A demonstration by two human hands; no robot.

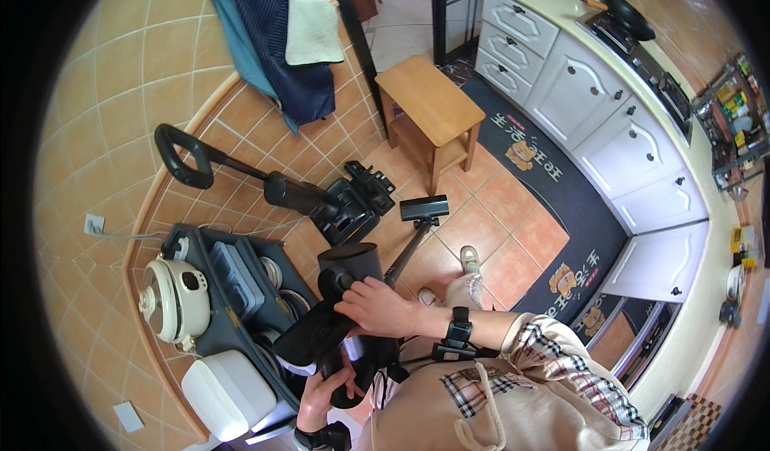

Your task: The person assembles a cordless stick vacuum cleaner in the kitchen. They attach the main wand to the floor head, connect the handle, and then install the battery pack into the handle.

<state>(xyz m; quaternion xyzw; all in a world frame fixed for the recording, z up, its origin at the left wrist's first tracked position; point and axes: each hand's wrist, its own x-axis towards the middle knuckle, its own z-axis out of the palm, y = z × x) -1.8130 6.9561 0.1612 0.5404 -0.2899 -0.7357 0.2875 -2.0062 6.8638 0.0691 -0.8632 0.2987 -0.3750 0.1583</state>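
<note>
A black stick vacuum cleaner (pixel 353 256) is held close in front of my body, tilted. Its tube slants away to a flat floor head (pixel 423 208) resting on the tiles. My right hand (pixel 375 308) reaches across from the right, fingers curled over the upper part of the vacuum's body. Lower down, my left hand (pixel 327 389) grips the vacuum's underside near its dark rounded end, with some fingers partly hidden behind it. Both wrists wear black straps.
A floor washer (pixel 345 210) stands in its dock by the left wall. A grey rack (pixel 210 268) beside me carries a cream rice cooker (pixel 176 298) and dishes. Ahead is a wooden stool (pixel 433 102); dark mats (pixel 553 202) line white cabinets (pixel 597 102) on the right.
</note>
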